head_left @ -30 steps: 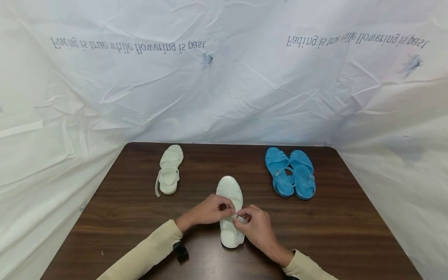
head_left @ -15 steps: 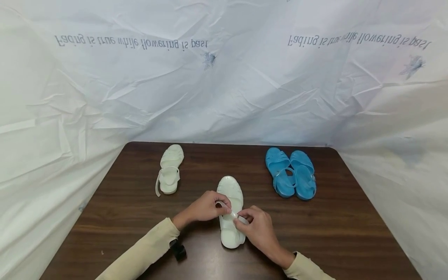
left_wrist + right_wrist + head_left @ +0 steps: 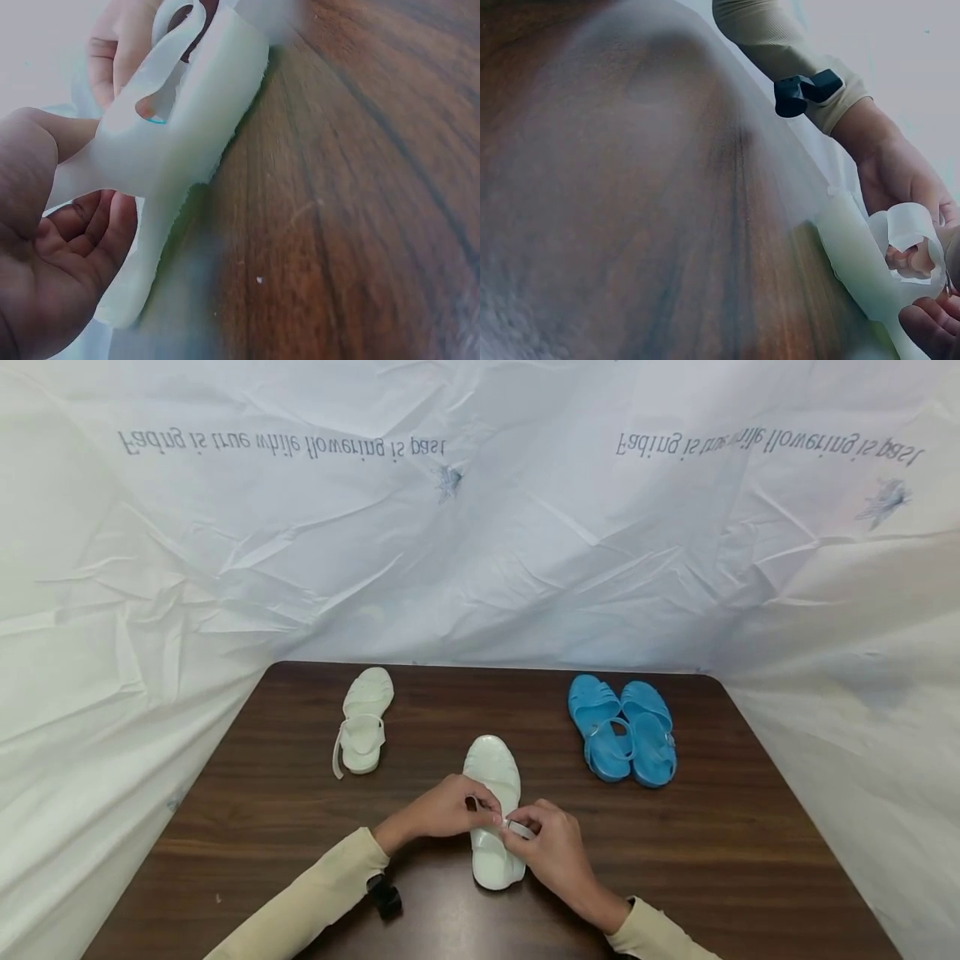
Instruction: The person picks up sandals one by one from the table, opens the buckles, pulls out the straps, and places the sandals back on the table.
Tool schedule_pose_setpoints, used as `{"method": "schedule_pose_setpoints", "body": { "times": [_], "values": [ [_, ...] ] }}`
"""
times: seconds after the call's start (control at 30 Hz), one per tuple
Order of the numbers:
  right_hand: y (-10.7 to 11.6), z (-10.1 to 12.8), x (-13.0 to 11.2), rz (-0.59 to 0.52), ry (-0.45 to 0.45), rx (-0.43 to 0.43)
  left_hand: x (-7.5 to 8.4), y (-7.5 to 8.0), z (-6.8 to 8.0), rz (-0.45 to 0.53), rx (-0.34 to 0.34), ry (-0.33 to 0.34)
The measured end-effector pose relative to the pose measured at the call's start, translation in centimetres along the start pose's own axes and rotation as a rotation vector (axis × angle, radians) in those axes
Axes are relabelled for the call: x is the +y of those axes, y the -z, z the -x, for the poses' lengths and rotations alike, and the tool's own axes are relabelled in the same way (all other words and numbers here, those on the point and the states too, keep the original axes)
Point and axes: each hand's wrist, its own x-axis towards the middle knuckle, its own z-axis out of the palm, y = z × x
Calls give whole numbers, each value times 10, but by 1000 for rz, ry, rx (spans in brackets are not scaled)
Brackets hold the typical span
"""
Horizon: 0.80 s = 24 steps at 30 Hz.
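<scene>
A white sandal [image 3: 491,764] lies on the table in the middle of the head view, toe pointing away. Over its middle, my left hand [image 3: 452,808] pinches the sandal's strap between thumb and forefinger. Close on its right, my right hand [image 3: 553,847] pinches the strap [image 3: 521,830] where a small metallic glint shows, probably a buckle. In the left wrist view, the pale strap [image 3: 127,150] rises from the sandal's side [image 3: 214,97] near my left fingers. A looped strap [image 3: 911,221] stands up in the right wrist view; fingers partly hide the fastening.
Another white sandal [image 3: 367,718] with a loose strap end lies at the back left. Two blue sandals [image 3: 600,727] sit side by side at the back right. Beyond the dark wooden table [image 3: 735,860] hangs a white printed sheet [image 3: 495,543].
My left hand shifted slightly away from the right hand, then came back to it with the strap. The right hand stayed almost in place. The sandals have not moved.
</scene>
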Motion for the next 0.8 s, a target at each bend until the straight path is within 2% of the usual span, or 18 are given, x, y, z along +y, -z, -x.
{"method": "schedule_pose_setpoints", "body": {
  "times": [0.23, 0.4, 0.63, 0.8],
  "values": [
    [0, 1, 1, -25, -12, 16, 1, 0, 1, 16, 45, 12],
    [0, 2, 1, -20, 13, 43, -1, 3, 1, 44, 52, 6],
    [1, 1, -2, -18, -1, 10, 2, 5, 0, 68, -1, 87],
    [1, 0, -2, 8, 1, 12, 1, 1, -3, 109, -30, 59]
  ]
}}
